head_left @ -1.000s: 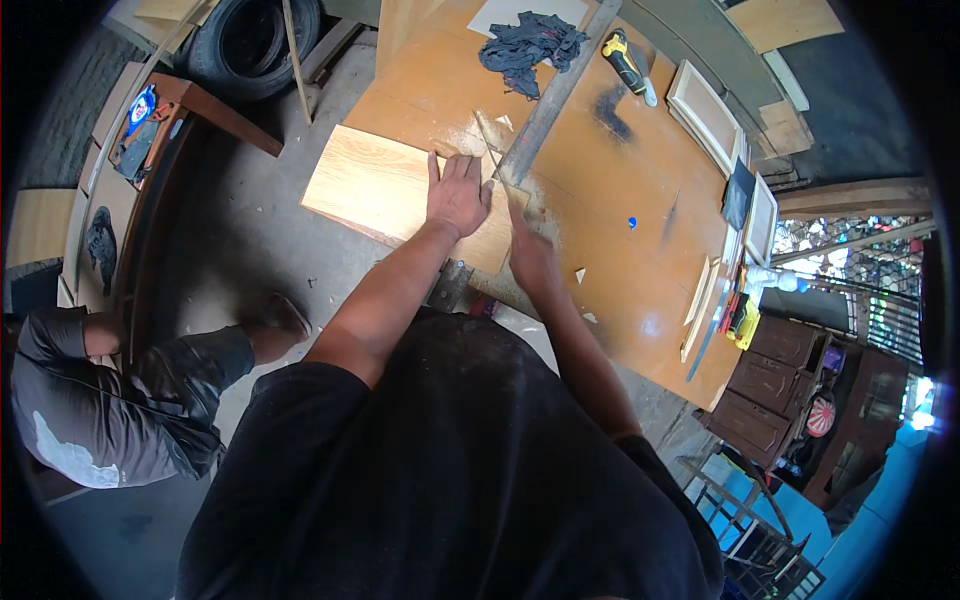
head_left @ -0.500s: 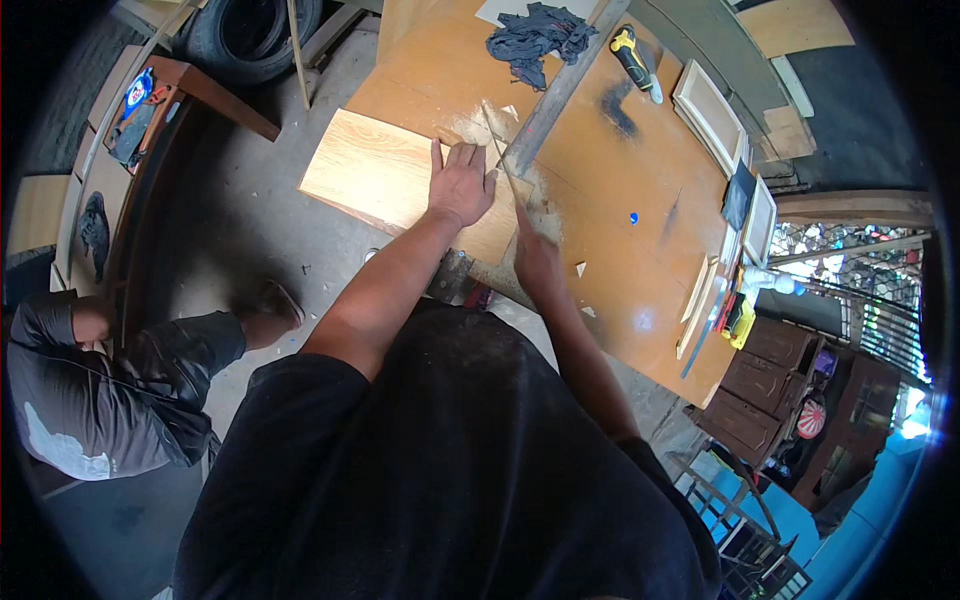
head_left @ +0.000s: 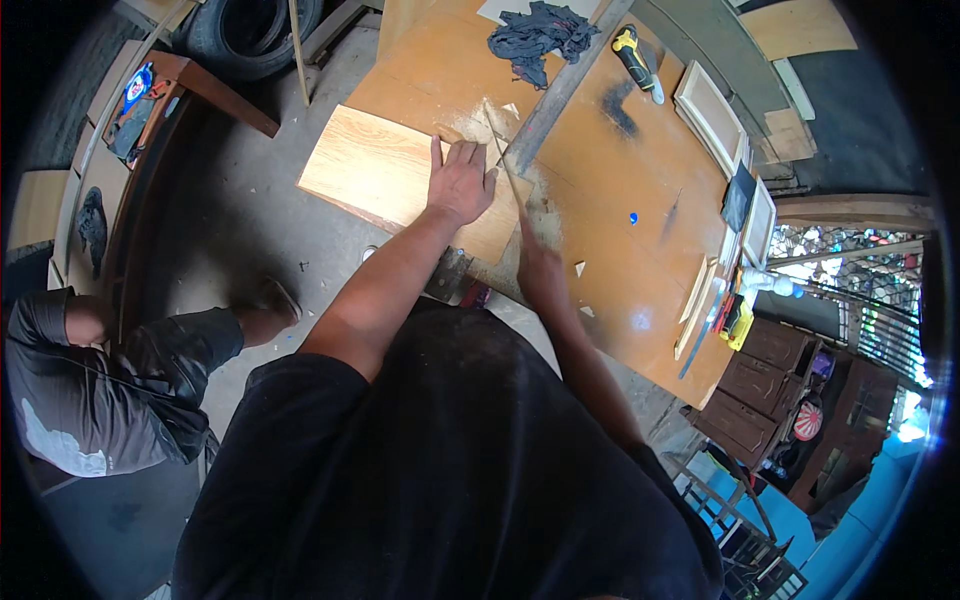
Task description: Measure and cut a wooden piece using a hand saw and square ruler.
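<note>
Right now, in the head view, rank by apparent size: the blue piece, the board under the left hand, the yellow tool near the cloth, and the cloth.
1. Board
2. Cloth
3. Yellow tool
4. Blue piece
No near ties.

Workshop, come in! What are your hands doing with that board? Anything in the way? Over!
Left hand spread on board. Right hand holding saw near board's right end. Grey bar close by blade; touching, can't tell.
</note>
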Available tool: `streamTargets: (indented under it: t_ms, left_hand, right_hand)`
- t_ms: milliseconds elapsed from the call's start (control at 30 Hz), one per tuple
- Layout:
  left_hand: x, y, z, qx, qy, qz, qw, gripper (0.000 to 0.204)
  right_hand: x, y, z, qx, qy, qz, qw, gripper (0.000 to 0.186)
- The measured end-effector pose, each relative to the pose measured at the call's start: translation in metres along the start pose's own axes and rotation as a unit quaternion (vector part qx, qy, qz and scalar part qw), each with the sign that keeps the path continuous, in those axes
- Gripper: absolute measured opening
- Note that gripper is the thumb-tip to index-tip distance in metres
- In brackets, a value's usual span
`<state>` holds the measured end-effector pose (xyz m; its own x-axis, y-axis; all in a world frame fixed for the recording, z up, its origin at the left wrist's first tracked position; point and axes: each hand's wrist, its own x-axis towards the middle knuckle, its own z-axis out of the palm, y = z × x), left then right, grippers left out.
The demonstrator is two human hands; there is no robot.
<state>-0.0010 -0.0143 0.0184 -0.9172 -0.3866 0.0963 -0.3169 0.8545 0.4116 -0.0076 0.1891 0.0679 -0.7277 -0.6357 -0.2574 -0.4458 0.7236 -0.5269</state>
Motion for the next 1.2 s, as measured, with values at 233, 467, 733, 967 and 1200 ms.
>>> streamTargets:
  t_ms: [233,467,733,967,1200]
  left_hand:
    - [0.002,-0.004,0.001,-0.015,0.026,0.022,0.999,0.049]
    - [0.003,-0.005,0.004,0.012,0.024,0.003,1.0,0.049]
    - [0.004,-0.001,-0.003,-0.005,-0.005,0.012,1.0,0.05]
    - [0.002,-0.003,0.002,0.013,0.009,-0.006,1.0,0.05]
    - [0.0,-0.003,-0.006,-0.003,0.002,0.009,1.0,0.049]
  right_hand:
    - [0.009,0.005,0.001,0.03,0.038,-0.047,0.998,0.058]
    - [0.009,-0.005,-0.003,0.017,0.016,-0.029,0.999,0.062]
    - [0.024,0.003,0.0,0.012,0.055,-0.067,0.996,0.054]
    - [-0.008,0.005,0.005,0.032,0.026,-0.026,0.999,0.054]
    - [0.0,-0.007,-0.007,0.0,0.017,-0.021,1.0,0.055]
